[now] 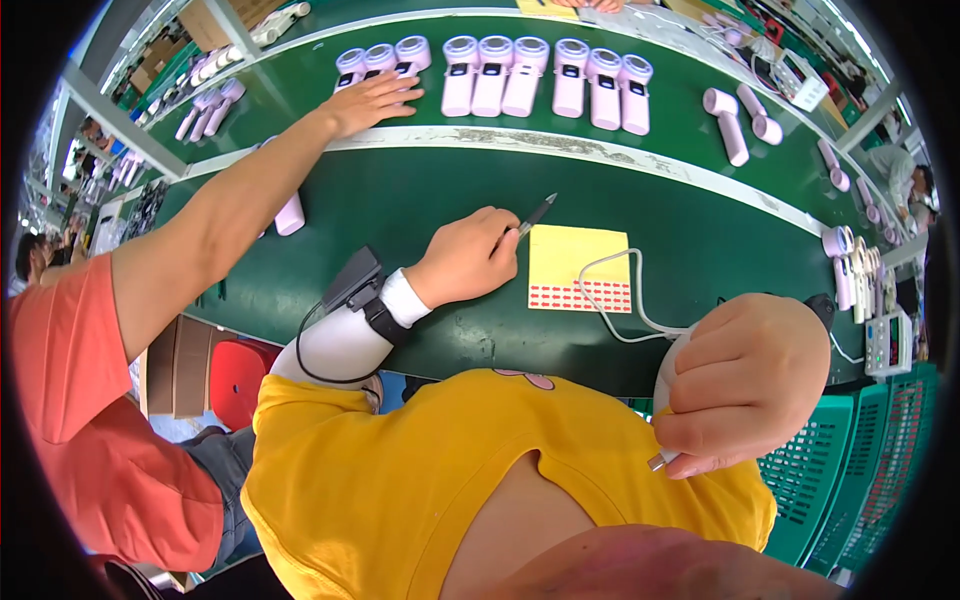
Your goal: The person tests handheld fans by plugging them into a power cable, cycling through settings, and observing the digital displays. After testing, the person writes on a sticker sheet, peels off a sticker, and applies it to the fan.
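Note:
My left hand (466,256) is closed around a dark, slim pen-like tool (541,211), its pointed tip aimed up and to the right. Close to the camera on the right, my right hand (750,375) is curled shut on a cable plug, whose metal end (657,461) sticks out below the fingers. A white cable (640,290) loops near that wrist and across a yellow sheet (578,256) with rows of small red stickers (560,297). The sheet lies on the green bench between both hands.
Lilac handheld fans (495,75) stand in groups beyond a pale strip; others lie farther right (730,125). From the left, a co-worker's bare arm (240,190) reaches over the bench to the fans. A small metered device (887,343) and green crates (850,470) sit at right.

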Demonstrator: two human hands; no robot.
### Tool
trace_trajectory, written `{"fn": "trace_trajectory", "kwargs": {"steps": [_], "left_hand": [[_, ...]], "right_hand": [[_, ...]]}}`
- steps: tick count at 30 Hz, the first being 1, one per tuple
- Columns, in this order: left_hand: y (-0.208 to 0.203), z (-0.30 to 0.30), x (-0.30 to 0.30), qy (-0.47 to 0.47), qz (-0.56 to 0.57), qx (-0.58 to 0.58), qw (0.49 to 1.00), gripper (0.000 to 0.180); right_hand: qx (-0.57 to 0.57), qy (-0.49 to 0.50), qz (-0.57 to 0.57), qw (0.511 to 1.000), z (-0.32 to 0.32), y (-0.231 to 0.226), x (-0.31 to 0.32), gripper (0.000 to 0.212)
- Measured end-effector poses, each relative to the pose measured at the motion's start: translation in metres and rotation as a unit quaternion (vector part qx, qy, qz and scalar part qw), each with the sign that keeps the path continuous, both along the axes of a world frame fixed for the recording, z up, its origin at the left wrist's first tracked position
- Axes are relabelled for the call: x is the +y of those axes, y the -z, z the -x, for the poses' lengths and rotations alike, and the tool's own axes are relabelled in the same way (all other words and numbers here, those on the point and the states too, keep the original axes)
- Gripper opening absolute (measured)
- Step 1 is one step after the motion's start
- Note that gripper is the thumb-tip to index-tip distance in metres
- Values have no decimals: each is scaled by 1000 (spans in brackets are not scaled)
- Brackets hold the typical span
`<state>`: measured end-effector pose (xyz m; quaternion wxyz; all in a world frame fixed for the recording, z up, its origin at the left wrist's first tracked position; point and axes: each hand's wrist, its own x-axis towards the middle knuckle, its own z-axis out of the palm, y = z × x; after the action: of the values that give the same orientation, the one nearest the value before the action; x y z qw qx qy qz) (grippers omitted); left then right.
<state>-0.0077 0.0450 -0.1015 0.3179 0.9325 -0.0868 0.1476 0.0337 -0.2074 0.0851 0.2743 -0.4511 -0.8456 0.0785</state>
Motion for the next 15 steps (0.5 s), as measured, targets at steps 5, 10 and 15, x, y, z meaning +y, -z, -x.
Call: {"fn": "trace_trajectory", "kwargs": {"steps": [5, 10, 15], "left_hand": [[4, -1, 1, 1, 4, -24, 1000, 13], [2, 0, 1, 1, 2, -8, 1000, 13], [-1, 1, 0, -1, -4, 11, 1000, 14]], "right_hand": [[4, 7, 5, 1000, 1, -2, 1, 20], [4, 11, 3, 1000, 0, 0, 1, 20], [8, 12, -2, 1000, 0, 0, 1, 19]]}}
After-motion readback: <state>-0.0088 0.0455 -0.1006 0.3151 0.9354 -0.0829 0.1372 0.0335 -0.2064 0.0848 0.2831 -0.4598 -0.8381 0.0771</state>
